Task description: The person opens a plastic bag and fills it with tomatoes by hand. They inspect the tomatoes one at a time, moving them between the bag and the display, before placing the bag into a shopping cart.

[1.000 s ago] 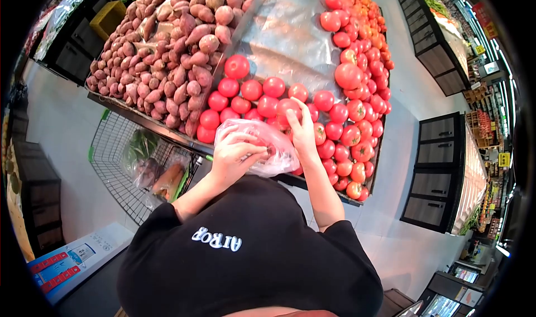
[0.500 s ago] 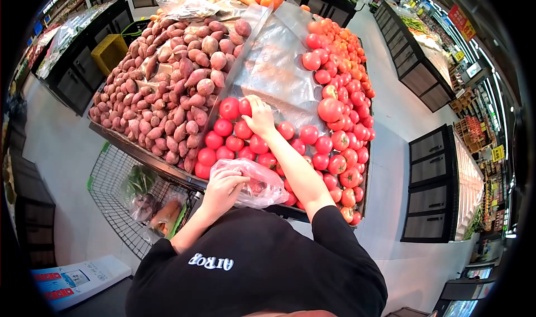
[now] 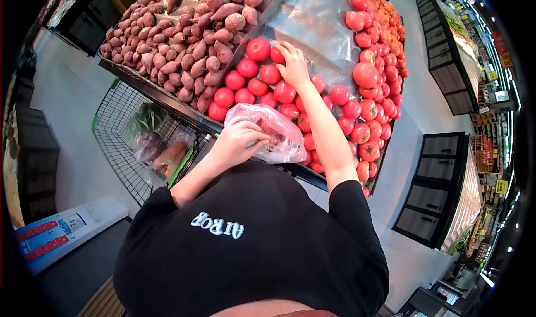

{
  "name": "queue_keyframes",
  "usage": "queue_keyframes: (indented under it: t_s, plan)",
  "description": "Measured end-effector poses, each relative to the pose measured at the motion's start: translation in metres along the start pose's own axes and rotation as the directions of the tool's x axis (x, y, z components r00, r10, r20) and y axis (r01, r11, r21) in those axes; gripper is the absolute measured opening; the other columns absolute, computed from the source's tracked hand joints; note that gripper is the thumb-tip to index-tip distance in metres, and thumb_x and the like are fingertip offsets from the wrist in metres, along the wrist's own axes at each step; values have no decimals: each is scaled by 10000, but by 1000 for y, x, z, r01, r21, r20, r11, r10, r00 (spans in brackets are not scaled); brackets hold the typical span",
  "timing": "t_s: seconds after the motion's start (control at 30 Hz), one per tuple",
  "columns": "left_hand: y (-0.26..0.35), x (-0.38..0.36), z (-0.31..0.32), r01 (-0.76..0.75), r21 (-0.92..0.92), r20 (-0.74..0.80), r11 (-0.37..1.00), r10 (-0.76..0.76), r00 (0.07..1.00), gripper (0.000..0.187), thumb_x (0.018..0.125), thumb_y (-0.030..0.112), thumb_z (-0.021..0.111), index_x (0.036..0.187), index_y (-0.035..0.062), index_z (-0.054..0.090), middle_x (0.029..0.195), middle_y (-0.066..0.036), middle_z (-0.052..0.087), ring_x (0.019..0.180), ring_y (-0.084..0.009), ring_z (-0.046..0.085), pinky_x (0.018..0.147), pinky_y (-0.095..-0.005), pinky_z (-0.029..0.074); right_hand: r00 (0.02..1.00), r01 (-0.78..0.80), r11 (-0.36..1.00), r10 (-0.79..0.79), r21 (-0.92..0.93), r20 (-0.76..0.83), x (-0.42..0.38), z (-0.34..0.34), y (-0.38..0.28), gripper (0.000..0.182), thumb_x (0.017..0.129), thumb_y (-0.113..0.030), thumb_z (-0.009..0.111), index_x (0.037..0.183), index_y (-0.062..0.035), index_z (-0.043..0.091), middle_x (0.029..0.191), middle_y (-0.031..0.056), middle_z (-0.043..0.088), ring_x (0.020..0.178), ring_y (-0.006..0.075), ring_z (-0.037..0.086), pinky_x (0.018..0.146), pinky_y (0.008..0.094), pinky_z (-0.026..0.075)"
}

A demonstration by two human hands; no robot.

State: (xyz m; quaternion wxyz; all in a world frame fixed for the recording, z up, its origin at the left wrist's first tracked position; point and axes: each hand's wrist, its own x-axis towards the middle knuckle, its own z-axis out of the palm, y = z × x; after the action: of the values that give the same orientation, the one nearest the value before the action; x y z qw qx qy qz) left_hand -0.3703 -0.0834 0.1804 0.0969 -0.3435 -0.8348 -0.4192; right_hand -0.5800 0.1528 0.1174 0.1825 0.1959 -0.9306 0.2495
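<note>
My left hand [image 3: 241,142] is closed on the edge of a clear plastic bag [image 3: 273,128], which rests at the front of the tomato pile and has something reddish in it. Farther out, my right hand [image 3: 292,65] has its fingers curled round a red tomato [image 3: 277,55] at the back of the row, partly covered by the fingers. Next to that one sits a larger tomato [image 3: 258,49]. Several more tomatoes [image 3: 285,92] lie between my two hands.
Sweet potatoes [image 3: 190,43] are heaped left of a clear divider. A wire shopping cart [image 3: 120,132] with bagged vegetables [image 3: 170,159] stands at the left. Dark cabinets [image 3: 432,188] are on the right, and a white-and-blue box [image 3: 72,227] is at lower left.
The camera view has tilted downward, so the stand appears higher. My right hand stays at the same tomato and my left hand still holds the bag.
</note>
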Motion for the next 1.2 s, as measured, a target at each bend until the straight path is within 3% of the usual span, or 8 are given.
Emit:
queue_keyframes:
  t_s: [0.13,0.23,0.33,0.6,0.77,0.93,1.0,1.2]
  plan:
    - [-25,-5,-7,173,225,-198,959,-129,972,411,820,206,832,1197,95,711,1337,-149,649,1232,-346,597,1084,-471,440,995,-4,995,-6,-100,-98,-25,-32,-39,621,818,-190,798,1399,-120,590,1541,149,470,1409,403,449,1142,533,395]
    - [-37,-14,-16,350,453,-299,820,-231,926,873,799,381,846,1500,57,438,1268,-144,669,1156,-380,634,1013,-496,487,994,56,981,-37,187,-101,-67,-69,-90,582,818,-226,813,1346,-86,615,1512,171,502,1375,416,490,1130,519,413]
    - [-38,-12,-32,721,201,161,663,-749,643,847,833,364,815,1513,50,420,1092,-146,732,997,-355,717,902,-452,555,998,-24,962,10,272,54,-122,-89,-127,538,841,-200,820,1308,-17,625,1481,212,523,1363,398,517,1127,473,430]
    - [-14,9,-52,423,-614,-30,666,-555,831,581,912,-25,621,1474,8,479,1047,-41,683,958,-82,639,885,-231,496,903,-361,827,425,432,-60,-158,-134,-110,506,764,77,667,1257,-36,654,948,113,689,847,250,677,807,350,554]
    - [-15,23,-43,402,-554,-48,730,-509,859,529,953,123,714,1431,3,522,1148,-100,715,1064,-169,677,952,-295,516,920,-300,845,379,443,-101,-151,-138,-118,508,758,80,679,1256,-16,639,1066,148,694,994,280,689,903,379,542]
    - [-29,11,-27,356,95,275,929,-369,888,535,904,248,727,1364,17,579,1191,-243,686,1114,-398,669,969,-448,530,930,-367,875,348,315,116,-169,-111,-113,583,817,-43,744,1372,11,575,1289,205,665,1216,333,644,1046,394,490]
    - [-39,-2,-20,338,252,572,907,-421,703,532,874,232,734,1337,14,590,1165,-247,685,1110,-397,665,975,-455,524,934,-357,889,331,286,139,-177,-105,-119,637,819,-73,764,1410,4,539,1355,217,622,1283,358,594,1089,415,461]
    - [-31,-20,-5,337,28,495,941,-305,813,456,843,132,687,1279,13,630,1112,-217,686,1080,-393,664,953,-467,522,915,-304,931,227,200,334,-194,-93,-124,818,799,-159,841,1502,-23,446,1521,253,456,1426,419,435,1175,463,381]
